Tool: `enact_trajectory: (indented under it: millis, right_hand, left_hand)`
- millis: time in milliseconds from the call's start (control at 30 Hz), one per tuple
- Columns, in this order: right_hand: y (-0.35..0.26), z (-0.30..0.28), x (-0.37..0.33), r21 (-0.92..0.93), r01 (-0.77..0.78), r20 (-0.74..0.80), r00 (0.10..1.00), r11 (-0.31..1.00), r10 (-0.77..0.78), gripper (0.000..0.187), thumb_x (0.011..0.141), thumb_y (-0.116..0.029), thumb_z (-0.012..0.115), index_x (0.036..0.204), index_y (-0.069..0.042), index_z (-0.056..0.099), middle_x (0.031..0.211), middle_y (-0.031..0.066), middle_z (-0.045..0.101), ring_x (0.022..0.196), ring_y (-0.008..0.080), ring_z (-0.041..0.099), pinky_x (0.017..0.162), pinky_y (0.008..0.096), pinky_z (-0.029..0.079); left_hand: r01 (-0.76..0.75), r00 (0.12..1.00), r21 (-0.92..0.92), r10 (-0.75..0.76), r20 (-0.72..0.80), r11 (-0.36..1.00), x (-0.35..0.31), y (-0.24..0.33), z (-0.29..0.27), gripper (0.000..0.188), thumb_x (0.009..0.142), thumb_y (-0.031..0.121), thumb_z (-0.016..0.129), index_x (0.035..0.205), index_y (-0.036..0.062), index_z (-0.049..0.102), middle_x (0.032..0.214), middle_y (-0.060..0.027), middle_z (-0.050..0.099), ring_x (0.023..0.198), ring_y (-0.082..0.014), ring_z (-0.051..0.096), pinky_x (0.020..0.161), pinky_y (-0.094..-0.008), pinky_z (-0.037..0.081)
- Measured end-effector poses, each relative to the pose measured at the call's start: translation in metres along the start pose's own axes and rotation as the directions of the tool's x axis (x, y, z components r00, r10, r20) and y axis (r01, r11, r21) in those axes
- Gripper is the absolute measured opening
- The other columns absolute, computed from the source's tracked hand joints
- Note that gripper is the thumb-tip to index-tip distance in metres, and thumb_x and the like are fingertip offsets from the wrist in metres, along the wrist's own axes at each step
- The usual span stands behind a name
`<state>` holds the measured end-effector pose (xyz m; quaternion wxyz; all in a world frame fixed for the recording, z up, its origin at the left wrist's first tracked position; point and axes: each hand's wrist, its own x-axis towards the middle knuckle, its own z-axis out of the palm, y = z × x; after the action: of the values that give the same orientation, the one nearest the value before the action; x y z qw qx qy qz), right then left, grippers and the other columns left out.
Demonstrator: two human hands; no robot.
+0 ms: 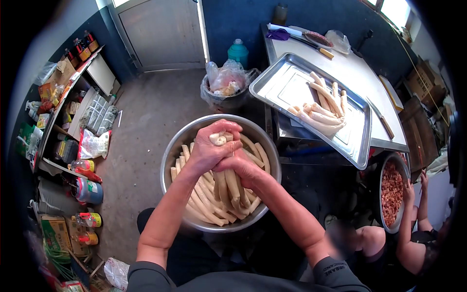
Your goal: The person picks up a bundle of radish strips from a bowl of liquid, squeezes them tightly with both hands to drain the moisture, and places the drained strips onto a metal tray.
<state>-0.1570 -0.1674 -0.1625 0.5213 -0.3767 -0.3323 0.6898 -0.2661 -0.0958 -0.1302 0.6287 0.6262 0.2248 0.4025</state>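
A bunch of long, pale sausages point(226, 187) hangs from my two hands over a round metal basin point(168, 151). My left hand point(206, 143) wraps round the top of the bunch, with a few cut-looking ends poking out between its fingers. Just below and to the right, my right hand point(239, 164) is closed on the same bunch, its thumb against the left hand. The lower ends of the bunch reach down among more pale sausages point(197, 204) lying in the basin. My palms hide the gripped part.
At right, a metal tray point(279, 78) with pale sausages point(323, 114) juts past a white table point(357, 82) bearing knives point(384, 124). A lined bin point(226, 100) stands beyond the basin. A co-worker point(413, 243) sits beside a bowl of chopped meat point(391, 194). Cluttered shelves point(61, 107) line the left.
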Motion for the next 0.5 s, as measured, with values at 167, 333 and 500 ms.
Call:
enact_trajectory:
  millis: [167, 333, 500]
  right_hand:
    - [0.003, -0.008, 0.001, 0.031, -0.104, 0.014, 0.995, 0.994, 0.104, 0.05, 0.063, -0.005, 0.067, 0.112, -0.001, 0.055, 0.101, 0.008, 0.06, 0.096, 0.016, 0.06, 0.083, 0.0269, 0.05]
    - [-0.009, 0.008, -0.008, -0.026, -0.064, -0.022, 0.998, 0.998, 0.063, 0.064, 0.058, -0.001, 0.069, 0.119, -0.002, 0.05, 0.106, 0.0079, 0.058, 0.098, 0.0164, 0.059, 0.083, 0.0278, 0.05]
    - [-0.01, 0.011, -0.011, -0.049, 0.019, -0.022, 1.0, 0.999, -0.02, 0.063, 0.057, -0.001, 0.067, 0.118, -0.002, 0.05, 0.106, 0.0075, 0.057, 0.1, 0.0164, 0.058, 0.084, 0.0271, 0.048]
  left_hand:
    - [-0.124, 0.97, 0.185, 0.08, 0.228, 0.975, 0.003, 0.004, -0.005, 0.018, 0.074, 0.011, 0.08, 0.07, 0.0028, 0.064, 0.077, -0.0008, 0.059, 0.075, -0.0096, 0.056, 0.07, -0.0277, 0.046]
    - [0.058, 0.993, 0.198, -0.076, 0.086, 0.979, -0.004, 0.007, 0.003, 0.027, 0.074, 0.012, 0.08, 0.063, 0.0022, 0.058, 0.066, -0.0007, 0.055, 0.064, -0.0077, 0.051, 0.058, -0.0262, 0.042]
    - [0.011, 1.0, 0.204, -0.01, -0.008, 0.979, -0.005, 0.002, 0.007, 0.023, 0.076, 0.003, 0.069, 0.06, 0.0021, 0.053, 0.058, -0.0003, 0.053, 0.058, -0.006, 0.047, 0.052, -0.026, 0.039]
